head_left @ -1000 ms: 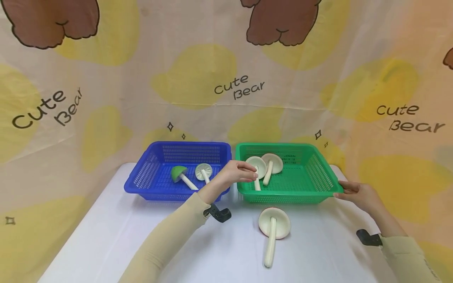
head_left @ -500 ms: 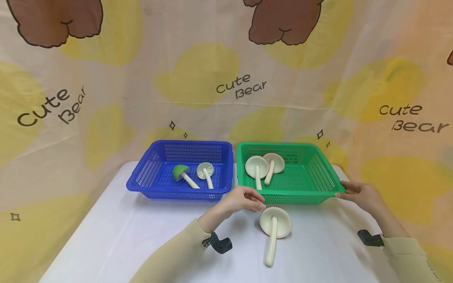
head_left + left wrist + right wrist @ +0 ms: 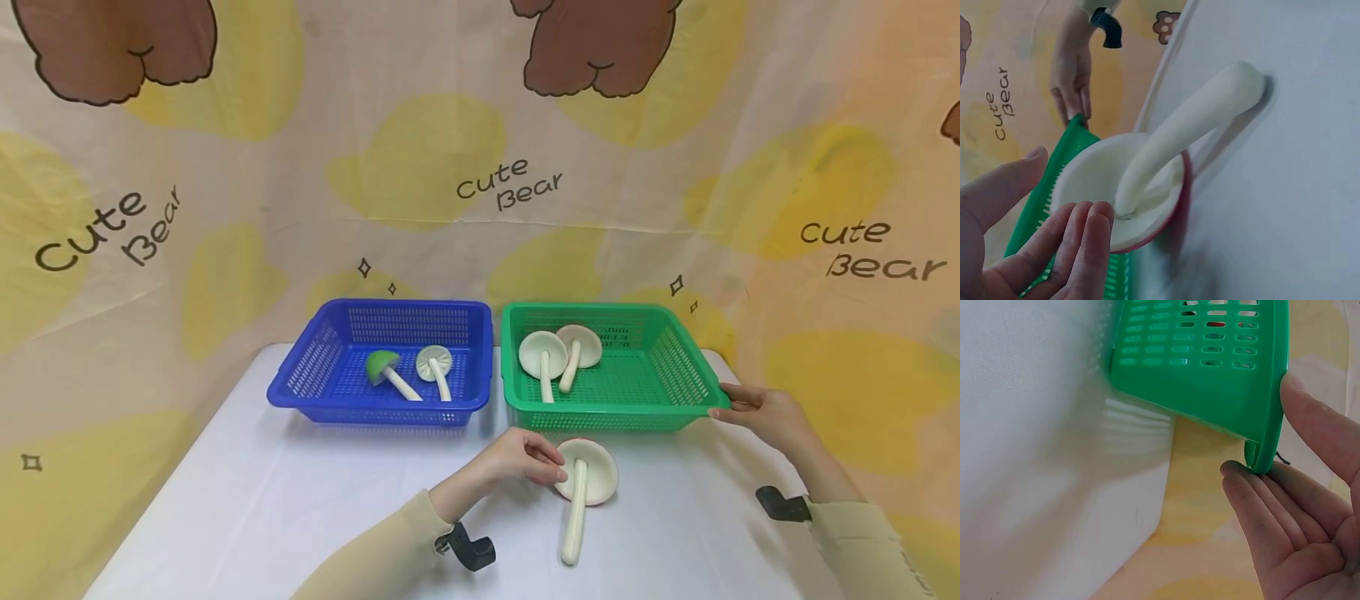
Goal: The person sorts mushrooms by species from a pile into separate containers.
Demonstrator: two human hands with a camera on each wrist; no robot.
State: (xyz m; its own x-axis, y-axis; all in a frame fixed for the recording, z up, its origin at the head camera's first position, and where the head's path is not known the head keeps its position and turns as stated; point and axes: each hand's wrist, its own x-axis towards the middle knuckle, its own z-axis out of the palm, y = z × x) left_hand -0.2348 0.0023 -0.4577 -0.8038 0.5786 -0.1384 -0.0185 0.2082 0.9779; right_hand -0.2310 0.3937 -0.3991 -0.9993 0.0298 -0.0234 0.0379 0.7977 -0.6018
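A toy mushroom (image 3: pixel 575 517) with a pale underside, red cap edge and thick white stem lies on the white table before the green basket (image 3: pixel 600 410). My left hand (image 3: pixel 522 457) is over the left side of its cap. In the left wrist view, thumb and fingers (image 3: pixel 1079 244) stand apart with nothing between them; whether the fingertips touch the cap I cannot tell. My right hand (image 3: pixel 765 417) holds the green basket's front right corner, thumb (image 3: pixel 1316 425) against the rim and fingers beneath it. Two pale-undersided mushrooms (image 3: pixel 543 355) lie inside that basket, on its left.
A blue basket (image 3: pixel 375 410) stands left of the green one, a narrow gap between them. In it lie a green-capped mushroom (image 3: pixel 383 365) and another mushroom (image 3: pixel 434 364) with its ridged underside showing. A printed cloth (image 3: pixel 420 167) hangs behind the table.
My left hand has left the stem of a mushroom in the green basket and come down toward me to the mushroom on the table. My right hand stays at the basket's corner.
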